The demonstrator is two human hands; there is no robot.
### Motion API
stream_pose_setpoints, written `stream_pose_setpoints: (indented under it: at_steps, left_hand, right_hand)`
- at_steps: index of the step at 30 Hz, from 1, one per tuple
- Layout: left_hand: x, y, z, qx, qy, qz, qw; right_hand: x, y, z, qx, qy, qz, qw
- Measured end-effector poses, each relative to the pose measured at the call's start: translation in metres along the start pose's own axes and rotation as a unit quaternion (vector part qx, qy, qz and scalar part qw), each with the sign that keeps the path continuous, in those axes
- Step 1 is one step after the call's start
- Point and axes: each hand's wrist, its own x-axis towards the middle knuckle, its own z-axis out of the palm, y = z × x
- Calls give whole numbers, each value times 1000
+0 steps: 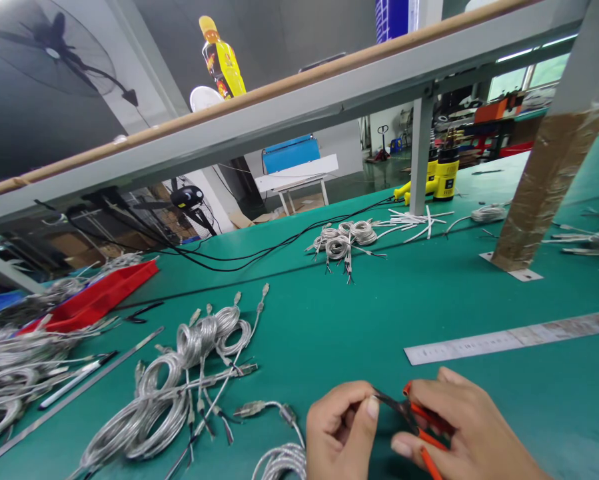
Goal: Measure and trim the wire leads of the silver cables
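"Item in hand?"
"Orange-handled side cutters (pixel 428 420), dark metal jaws, tilted, tips toward the left hand (pixel 342 433)."
"Hold?"
"Right hand (pixel 472 427) grips the handles; left hand pinches the jaw end."

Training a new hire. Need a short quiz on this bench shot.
1. Which grips the orange-handled tool by its handles: the left hand or the right hand?
2. True or false: the metal ruler lies on the green bench, beyond the hands.
3. Fill the blank: the coiled cables left of the hands have a ____ sheath.

Key: 1. right hand; 2. true; 3. clear.
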Motion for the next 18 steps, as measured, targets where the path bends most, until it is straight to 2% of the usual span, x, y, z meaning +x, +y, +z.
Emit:
stream_pose_setpoints:
  at_steps: [7,18]
  left_hand:
    - [-1,1,1,2,1,17,1000]
    - [-1,-11,2,30,7,67,997]
  right_hand:
    - [-1,3,0,-32,22,-20,999]
    - [0,7,0,-12,-22,-14,1000]
